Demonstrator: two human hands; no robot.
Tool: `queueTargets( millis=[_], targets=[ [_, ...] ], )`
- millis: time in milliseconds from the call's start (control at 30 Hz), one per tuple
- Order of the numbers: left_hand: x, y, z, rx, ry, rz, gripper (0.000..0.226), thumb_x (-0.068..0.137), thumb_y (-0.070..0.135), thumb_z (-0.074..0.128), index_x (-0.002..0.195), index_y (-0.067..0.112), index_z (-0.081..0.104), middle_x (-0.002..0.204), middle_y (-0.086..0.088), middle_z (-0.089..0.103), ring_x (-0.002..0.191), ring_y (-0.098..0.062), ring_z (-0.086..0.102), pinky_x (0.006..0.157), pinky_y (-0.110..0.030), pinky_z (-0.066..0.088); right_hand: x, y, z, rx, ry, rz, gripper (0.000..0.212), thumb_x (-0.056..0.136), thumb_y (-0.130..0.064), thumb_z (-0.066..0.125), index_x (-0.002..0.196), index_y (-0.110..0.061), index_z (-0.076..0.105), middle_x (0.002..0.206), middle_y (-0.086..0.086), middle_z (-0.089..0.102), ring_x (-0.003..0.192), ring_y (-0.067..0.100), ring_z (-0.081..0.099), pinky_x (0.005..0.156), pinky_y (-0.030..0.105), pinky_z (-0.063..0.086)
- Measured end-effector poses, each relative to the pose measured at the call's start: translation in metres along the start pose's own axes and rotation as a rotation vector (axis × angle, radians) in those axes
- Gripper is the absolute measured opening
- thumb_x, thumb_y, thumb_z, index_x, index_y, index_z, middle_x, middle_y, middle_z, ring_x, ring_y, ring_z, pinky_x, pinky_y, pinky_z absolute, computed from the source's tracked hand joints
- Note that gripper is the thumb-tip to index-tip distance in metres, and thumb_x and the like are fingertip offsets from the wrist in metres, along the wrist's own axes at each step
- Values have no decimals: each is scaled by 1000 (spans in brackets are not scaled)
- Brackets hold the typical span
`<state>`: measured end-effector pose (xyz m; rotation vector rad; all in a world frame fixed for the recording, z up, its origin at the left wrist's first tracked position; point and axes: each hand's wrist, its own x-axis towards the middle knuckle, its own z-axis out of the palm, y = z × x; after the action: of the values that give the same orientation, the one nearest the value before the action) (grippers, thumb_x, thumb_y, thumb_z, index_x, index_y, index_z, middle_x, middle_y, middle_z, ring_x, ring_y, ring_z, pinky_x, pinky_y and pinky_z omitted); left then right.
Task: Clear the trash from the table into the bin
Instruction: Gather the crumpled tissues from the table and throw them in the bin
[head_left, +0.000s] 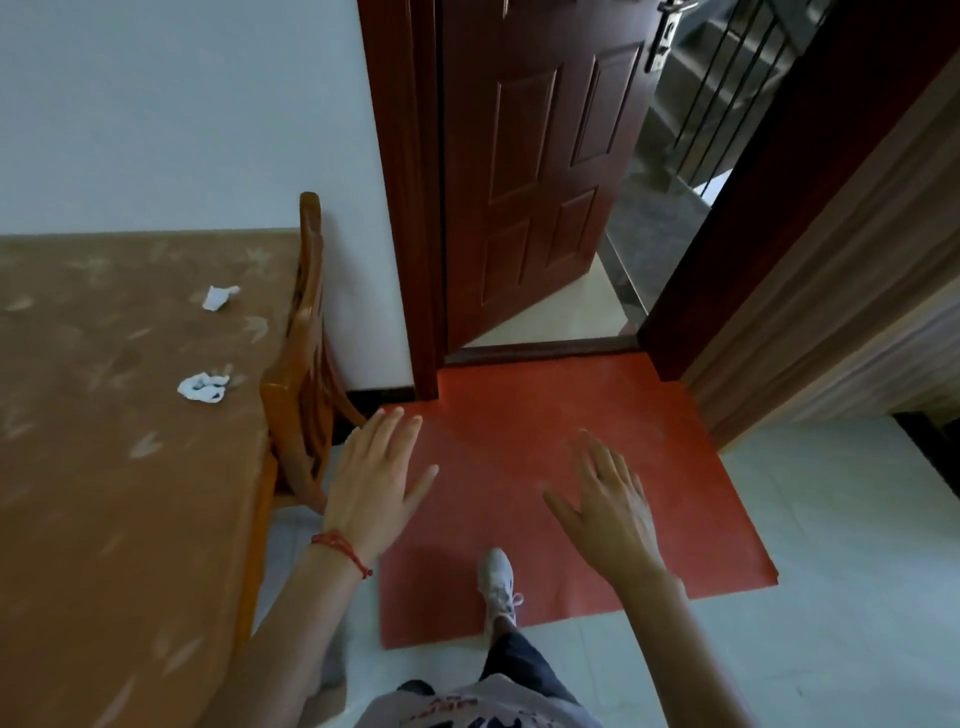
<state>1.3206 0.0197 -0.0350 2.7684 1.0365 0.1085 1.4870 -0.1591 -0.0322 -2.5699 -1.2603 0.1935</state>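
Two crumpled white paper scraps lie on the brown patterned table (78, 467) at the left: one wad (203, 387) near the table's right edge, a smaller piece (218, 297) farther back. My left hand (375, 475) hovers palm down, fingers spread, just right of the table's edge and holds nothing. Over the red mat, my right hand (610, 501) is also spread and holds nothing. No bin is in view.
A wooden chair (306, 364) stands tucked against the table's right end by the wall. A red floor mat (545, 467) lies before an open dark-red door (535, 171) leading to a stairwell. Curtains (831, 291) hang at right. My foot (497, 582) is on the mat.
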Motion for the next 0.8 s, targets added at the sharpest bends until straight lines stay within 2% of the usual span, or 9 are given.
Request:
queueTargets(
  millis=[67,200,300,400,467,567,633,800],
  targets=[
    [29,-2,0,8,24,-31,61,86,48,32,125,7,52,128,-16,57,121,-34,51,98,-48,42,40,3,-2,23,-9,-34,67,85,-59,33,132,-13,48,141,12,46,127,30,45,101,44,38],
    [87,-5,-6,5,26,-110,61,85,48,32,125,7,53,127,-17,58,120,-34,52,97,-50,44,117,6,-11,29,-21,-113,66,84,-58,35,130,-12,51,138,13,49,124,32,48,97,44,41],
    [128,-9,-9,-6,35,-158,61,86,48,31,124,6,53,127,-18,57,120,-35,52,98,-50,45,173,7,-20,29,-59,-185,72,83,-62,27,137,-16,42,147,9,37,134,27,35,106,41,29],
    [164,-14,-15,-12,44,-220,68,92,54,17,124,6,53,126,-18,58,119,-34,53,97,-50,45,226,5,-26,30,-113,-232,69,86,-60,33,142,-20,33,154,3,24,140,22,22,111,39,20],
    [183,-18,-19,-27,43,-247,72,92,55,10,122,6,54,124,-18,59,118,-35,54,95,-50,46,254,1,-26,40,-111,-254,68,86,-59,34,140,-18,36,153,4,26,139,23,24,110,40,23],
    [211,-28,-25,-35,52,-277,72,93,54,9,122,6,54,124,-19,59,118,-35,54,95,-50,47,292,-8,-25,47,-101,-287,75,81,-62,26,136,-15,44,148,9,36,135,26,34,107,41,29],
    [232,-36,-29,-27,56,-300,72,93,54,9,122,6,54,122,-18,60,117,-35,55,94,-50,46,317,-16,-22,49,-101,-311,74,80,-61,27,134,-14,46,145,10,40,133,27,37,106,42,31],
    [275,-69,-35,-18,75,-353,71,92,54,7,124,9,52,125,-16,59,119,-33,53,96,-48,44,377,-42,-10,63,-111,-363,74,80,-61,27,135,-14,45,146,10,39,134,27,36,107,42,30]
  ],
)
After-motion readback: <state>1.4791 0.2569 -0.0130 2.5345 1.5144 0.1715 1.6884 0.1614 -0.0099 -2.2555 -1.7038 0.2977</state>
